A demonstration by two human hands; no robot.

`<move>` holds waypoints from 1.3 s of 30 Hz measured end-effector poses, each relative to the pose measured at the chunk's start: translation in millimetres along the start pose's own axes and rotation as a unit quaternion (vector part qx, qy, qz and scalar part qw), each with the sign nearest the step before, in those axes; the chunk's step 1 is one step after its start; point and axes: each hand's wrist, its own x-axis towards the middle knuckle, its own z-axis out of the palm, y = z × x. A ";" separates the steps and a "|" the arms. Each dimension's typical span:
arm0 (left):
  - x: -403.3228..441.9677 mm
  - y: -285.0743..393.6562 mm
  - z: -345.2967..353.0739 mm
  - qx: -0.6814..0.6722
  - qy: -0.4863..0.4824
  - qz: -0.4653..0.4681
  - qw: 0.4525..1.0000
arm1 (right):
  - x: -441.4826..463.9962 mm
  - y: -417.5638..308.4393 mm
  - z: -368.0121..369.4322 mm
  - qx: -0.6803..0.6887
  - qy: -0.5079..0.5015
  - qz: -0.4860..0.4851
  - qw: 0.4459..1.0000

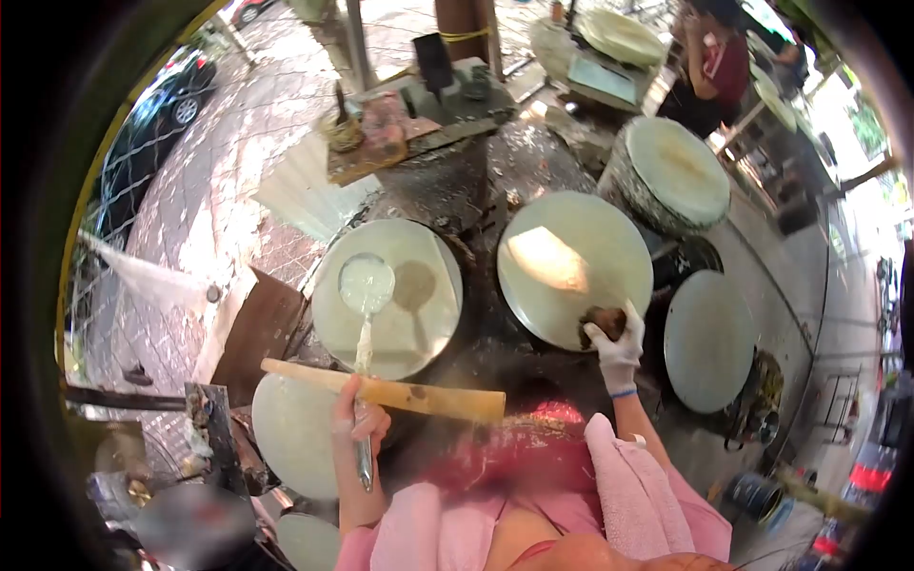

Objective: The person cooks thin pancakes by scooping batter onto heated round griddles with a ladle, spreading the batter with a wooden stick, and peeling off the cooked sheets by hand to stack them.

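Below the left plate (405,333), the left hand (374,421) was closed around one ladle (367,284) and one wooden stick (447,400), gripping both together; the ladle's bowl was over that plate, apparently raised. The gloved right hand (621,352) was curled around one brown pad (602,325) at the near edge of the right plate (576,271). The step in hand appeared to be wiping the right plate; the next move called for steady pad pressure and a level ladle. Around these two plates, at least three more were counted: right (705,343), upper right (676,171) and lower left (295,438).
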 end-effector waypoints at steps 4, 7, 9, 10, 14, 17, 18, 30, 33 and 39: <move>-24.8 -3.5 -0.9 -0.020 0.188 0.071 0.979 | 104.0 -81.2 114.7 0.064 -0.184 -0.080 0.978; -46.7 -18.5 -14.9 -0.095 0.165 0.117 0.975 | 174.4 -130.4 215.8 0.080 -0.297 -0.159 0.938; -61.2 -26.8 -11.4 -0.130 0.196 0.143 0.961 | 214.2 -154.5 288.8 0.044 -0.285 -0.221 0.931; -67.5 -30.9 -10.4 -0.145 0.212 0.154 0.954 | 233.9 -169.2 321.2 0.045 -0.315 -0.198 0.927; -88.2 -57.0 -25.8 -0.289 0.172 0.187 0.923 | 290.5 -204.9 438.8 -0.055 -0.290 -0.230 0.927; -93.5 -62.0 -9.1 -0.284 0.260 0.218 0.897 | 313.1 -191.2 502.2 -0.092 -0.279 -0.276 0.915; -89.5 -55.0 10.6 -0.281 0.310 0.219 0.881 | 316.6 -177.9 515.5 -0.045 -0.248 -0.338 0.907; -94.1 -27.0 -46.7 -0.206 0.218 0.135 0.944 | 102.0 -58.1 212.4 -0.223 -0.312 -0.143 0.912; -95.3 -19.2 -71.4 -0.153 0.160 0.110 0.969 | 39.9 -37.6 177.0 -0.379 -0.295 -0.112 0.870; -94.7 -7.7 -75.4 -0.136 0.169 0.071 0.974 | 5.2 -5.3 161.3 -0.418 -0.208 -0.162 0.870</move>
